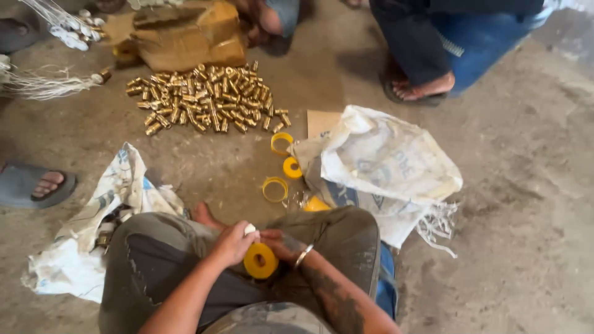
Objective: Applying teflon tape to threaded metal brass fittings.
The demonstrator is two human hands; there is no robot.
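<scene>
I sit on the floor with both hands together over my lap. My left hand (232, 244) pinches a small white piece (249, 229) at its fingertips. My right hand (279, 243), with a metal bangle on the wrist, meets it from the right and grips a yellow tape spool (260, 261) that hangs just below both hands. A big pile of small brass fittings (207, 99) lies on the floor ahead of me. Three yellow rings and spools (275, 189) lie between the pile and my knees.
A torn cardboard box (185, 34) stands behind the brass pile. A white woven sack (383, 161) lies at the right, another sack (117, 198) at my left knee. Other people's sandalled feet (424, 86) (43, 184) rest nearby. White strings (37, 83) lie at far left.
</scene>
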